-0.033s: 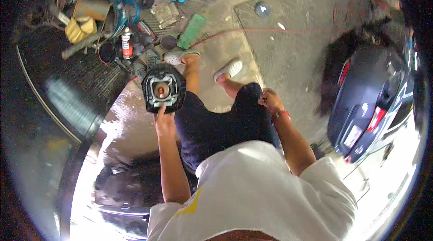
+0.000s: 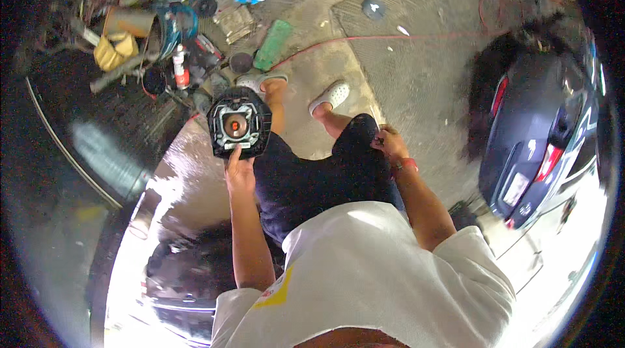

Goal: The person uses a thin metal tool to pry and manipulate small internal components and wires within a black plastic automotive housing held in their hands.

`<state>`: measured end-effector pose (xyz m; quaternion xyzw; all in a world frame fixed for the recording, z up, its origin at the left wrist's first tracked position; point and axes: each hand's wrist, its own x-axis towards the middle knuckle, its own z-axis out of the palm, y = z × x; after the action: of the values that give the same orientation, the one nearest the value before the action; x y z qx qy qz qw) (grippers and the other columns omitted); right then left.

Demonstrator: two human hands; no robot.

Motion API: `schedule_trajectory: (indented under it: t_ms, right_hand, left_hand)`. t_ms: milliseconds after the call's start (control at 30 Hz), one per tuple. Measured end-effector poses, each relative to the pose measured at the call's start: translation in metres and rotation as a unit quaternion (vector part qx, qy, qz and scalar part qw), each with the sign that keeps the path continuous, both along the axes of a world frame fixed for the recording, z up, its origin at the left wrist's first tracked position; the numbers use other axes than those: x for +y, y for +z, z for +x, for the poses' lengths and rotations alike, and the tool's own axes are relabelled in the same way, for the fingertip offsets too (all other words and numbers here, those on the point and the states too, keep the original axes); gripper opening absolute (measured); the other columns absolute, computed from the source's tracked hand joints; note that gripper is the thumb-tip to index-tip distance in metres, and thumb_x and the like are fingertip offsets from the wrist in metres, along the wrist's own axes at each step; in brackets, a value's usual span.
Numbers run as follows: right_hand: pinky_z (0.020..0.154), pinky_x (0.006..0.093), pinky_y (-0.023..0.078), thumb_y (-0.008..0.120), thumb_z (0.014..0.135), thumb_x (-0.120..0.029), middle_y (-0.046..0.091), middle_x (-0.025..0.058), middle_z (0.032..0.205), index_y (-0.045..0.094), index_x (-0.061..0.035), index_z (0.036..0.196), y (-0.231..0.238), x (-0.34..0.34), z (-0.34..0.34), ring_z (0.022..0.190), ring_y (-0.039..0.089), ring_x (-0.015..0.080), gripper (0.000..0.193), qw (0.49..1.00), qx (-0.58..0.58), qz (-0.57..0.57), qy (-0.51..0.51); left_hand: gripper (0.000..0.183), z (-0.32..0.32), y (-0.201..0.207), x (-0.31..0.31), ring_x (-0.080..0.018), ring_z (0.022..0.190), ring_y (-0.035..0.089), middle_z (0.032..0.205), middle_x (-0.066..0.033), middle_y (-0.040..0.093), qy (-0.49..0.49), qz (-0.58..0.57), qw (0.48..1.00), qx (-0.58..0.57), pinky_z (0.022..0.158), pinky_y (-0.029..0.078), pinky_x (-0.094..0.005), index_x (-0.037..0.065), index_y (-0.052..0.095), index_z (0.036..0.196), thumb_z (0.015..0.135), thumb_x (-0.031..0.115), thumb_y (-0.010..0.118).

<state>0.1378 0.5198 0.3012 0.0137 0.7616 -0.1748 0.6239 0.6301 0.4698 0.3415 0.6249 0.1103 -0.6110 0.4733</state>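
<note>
While the right hand (image 2: pixel 390 145) is held close to the right knee of the dark cloth shorts (image 2: pixel 319 182), a black, rounded plastic module (image 2: pixel 238 123) with a silver metal frame and a copper-coloured round centre is held up by the left hand (image 2: pixel 240 175). The module is grasped at its near edge, with one finger laid over its face by the frame and the rest of the grip hidden beneath. It is held out to the left of the left knee, its framed side turned upward, well apart from the right hand. The fingers of the right hand are curled toward the thumb; whether something small is pinched there cannot be told. A red band (image 2: pixel 407 164) is worn on the right wrist.

Light grey perforated clogs (image 2: pixel 336 95) are worn on the feet. Beyond them, a flat green rectangular block (image 2: pixel 273 45) is seen near a long, thin red hose (image 2: pixel 351 38). Farther left, a white-and-red spray can (image 2: pixel 181 67) is surrounded by clutter, with yellow gloves (image 2: pixel 116 52) nearby. At the right, a dark grey car (image 2: pixel 521 133) is shown, curved by the lens.
</note>
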Motion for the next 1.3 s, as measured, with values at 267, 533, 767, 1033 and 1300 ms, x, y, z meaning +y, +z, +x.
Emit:
schedule_trajectory:
  t_ms: [267, 533, 767, 1033, 1300]
  right_hand:
    - [0.081, 0.0359, 0.064, 0.068, 0.114, -0.043, 0.063, 0.0027, 0.088, 0.068, -0.0032, 0.098, 0.051, 0.003, 0.0, 0.076, 0.062, 0.0145, 0.043, 0.988, 0.033, -0.053, -0.138]
    - [0.07, 0.0334, 0.06, 0.082, 0.106, -0.031, 0.074, 0.0076, 0.104, 0.048, -0.011, 0.095, 0.087, -0.115, 0.001, 0.081, 0.07, 0.0124, 0.041, 0.925, 0.009, -0.238, -0.297]
    - [0.076, 0.0301, 0.051, 0.091, 0.098, -0.026, 0.065, 0.0011, 0.102, 0.053, -0.0128, 0.1, 0.024, -0.138, -0.018, 0.086, 0.058, 0.0116, 0.04, 0.919, 0.06, -0.225, -0.317]
    - [0.092, 0.0303, 0.05, 0.094, 0.09, -0.012, 0.069, 0.0022, 0.11, 0.055, -0.0125, 0.103, -0.076, -0.145, -0.03, 0.101, 0.059, 0.0135, 0.042, 0.895, 0.097, -0.269, -0.343]
    - [0.087, 0.0313, 0.054, 0.093, 0.094, -0.01, 0.069, 0.0002, 0.109, 0.05, -0.0139, 0.101, -0.127, -0.135, -0.07, 0.098, 0.06, 0.0123, 0.044, 0.868, -0.004, -0.276, -0.413]
  left_hand:
    - [0.05, -0.156, 0.027, -0.086, -0.0299, 0.135, 0.068, 0.146, -0.0089, 0.071, -0.227, -0.036, 0.97, 0.081, 0.114, 0.054, -0.0538, 0.008, 0.064, 0.149, 0.101, 0.011, 0.078]
    - [0.056, -0.263, 0.022, -0.165, -0.0275, 0.132, 0.07, 0.144, -0.0079, 0.071, -0.41, -0.023, 0.897, 0.165, 0.112, 0.056, -0.0488, 0.009, 0.059, 0.154, 0.101, 0.003, 0.076]
    - [0.066, -0.306, -0.032, -0.235, -0.0268, 0.142, 0.063, 0.153, -0.0093, 0.067, -0.559, -0.018, 0.814, 0.159, 0.121, 0.049, -0.0479, 0.007, 0.053, 0.16, 0.099, 0.001, 0.079]
    - [0.087, -0.34, -0.111, -0.284, -0.0225, 0.146, 0.058, 0.16, -0.0075, 0.06, -0.651, -0.052, 0.745, 0.139, 0.126, 0.045, -0.0435, 0.009, 0.041, 0.168, 0.094, -0.001, 0.085]
    - [0.098, -0.378, -0.147, -0.311, -0.0259, 0.152, 0.053, 0.168, -0.0087, 0.052, -0.645, 0.014, 0.747, 0.163, 0.125, 0.045, -0.0472, 0.012, 0.03, 0.175, 0.099, 0.035, 0.089]
